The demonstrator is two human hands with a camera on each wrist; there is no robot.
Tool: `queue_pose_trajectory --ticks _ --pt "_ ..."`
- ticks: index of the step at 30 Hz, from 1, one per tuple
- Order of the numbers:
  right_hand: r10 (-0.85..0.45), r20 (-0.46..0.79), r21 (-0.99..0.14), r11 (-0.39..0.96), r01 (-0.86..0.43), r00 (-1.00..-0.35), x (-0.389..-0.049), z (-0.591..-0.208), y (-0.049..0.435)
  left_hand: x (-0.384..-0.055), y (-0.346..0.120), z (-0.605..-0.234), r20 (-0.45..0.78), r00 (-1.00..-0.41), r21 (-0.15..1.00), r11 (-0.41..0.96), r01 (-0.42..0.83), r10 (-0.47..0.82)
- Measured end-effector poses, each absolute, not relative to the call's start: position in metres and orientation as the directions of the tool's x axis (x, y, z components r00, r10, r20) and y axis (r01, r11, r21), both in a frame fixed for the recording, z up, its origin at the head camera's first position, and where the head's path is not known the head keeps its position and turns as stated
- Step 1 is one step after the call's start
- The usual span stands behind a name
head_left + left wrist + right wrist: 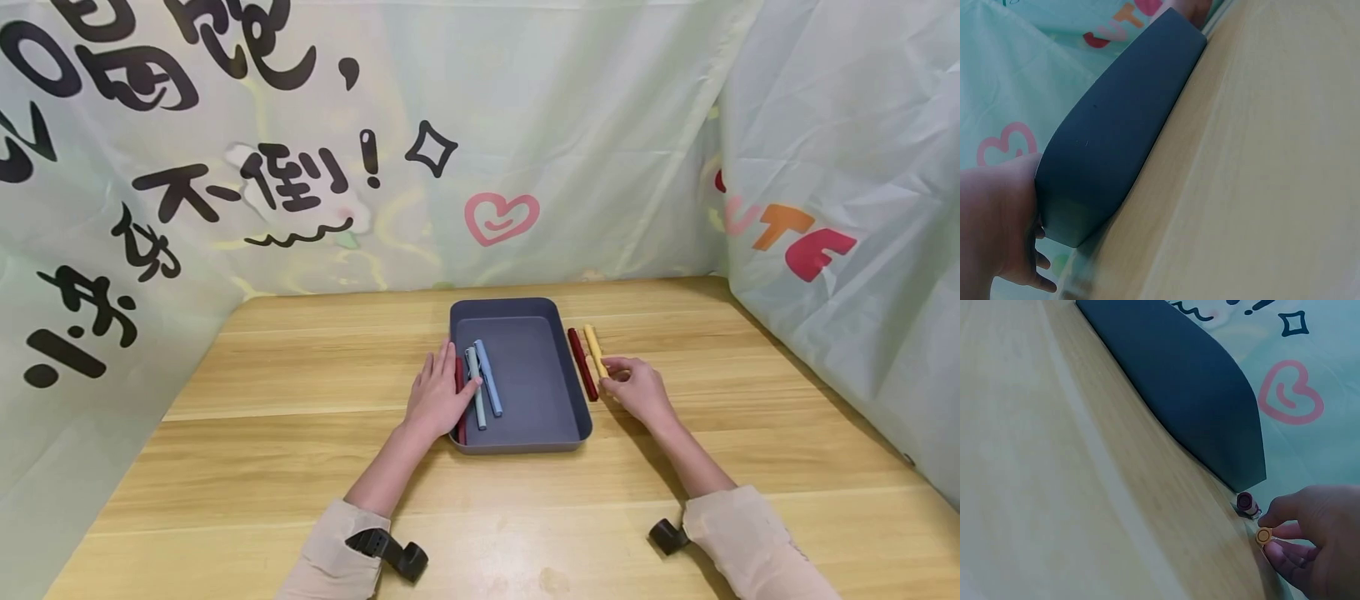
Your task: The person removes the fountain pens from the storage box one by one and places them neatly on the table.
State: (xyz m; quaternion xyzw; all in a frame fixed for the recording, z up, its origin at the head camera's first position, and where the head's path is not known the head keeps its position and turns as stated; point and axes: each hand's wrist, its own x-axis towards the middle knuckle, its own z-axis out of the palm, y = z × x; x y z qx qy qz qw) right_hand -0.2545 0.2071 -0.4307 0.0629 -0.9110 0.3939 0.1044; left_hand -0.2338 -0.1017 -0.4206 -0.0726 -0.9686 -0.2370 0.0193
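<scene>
A dark grey-blue tray (536, 367) stands on the table. My left hand (438, 396) holds its left wall, fingers along the outside and thumb over the rim. Inside, a dark red pen (461, 425) lies along the left wall, partly covered by that hand. Beside it lie a pale green pen (477, 400) and a light blue pen (489, 379). Right of the tray, my right hand (639, 387) pinches the near part of a yellow pen (592, 340) between thumb and fingers; its round end (1264, 535) shows. Another dark red pen (581, 362) lies between it and the tray.
The wooden table (300, 400) reaches back to a printed cloth (600, 167) that hangs behind and along both sides. A black wrist camera (397, 554) is strapped over the left sleeve, and another black camera (666, 536) sits at the right sleeve.
</scene>
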Motion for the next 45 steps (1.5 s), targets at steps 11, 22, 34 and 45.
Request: queue_pose_trajectory --ticks 11,22,34,45 --pt "-0.043 0.245 -0.703 0.680 -0.208 -0.969 -0.2555 -0.4350 0.2053 -0.2323 -0.1040 -0.4188 0.065 -0.989 0.468 0.872 0.146 0.131" --pt "-0.044 0.246 -0.700 0.683 -0.209 -0.968 -0.2551 -0.4352 0.2058 -0.2329 -0.1035 -0.4207 0.068 -0.989 0.472 0.869 0.146 0.129" --pt "-0.037 0.248 -0.699 0.685 -0.205 -0.968 -0.2550 -0.4332 0.2066 -0.2327 -0.1030 -0.4200 0.068 -0.990 0.465 0.873 0.144 0.127" --pt "-0.028 0.239 -0.714 0.672 -0.195 -0.971 -0.2535 -0.4337 0.2080 -0.2334 -0.1018 -0.4207 0.073 -0.989 0.468 0.871 0.148 0.129"
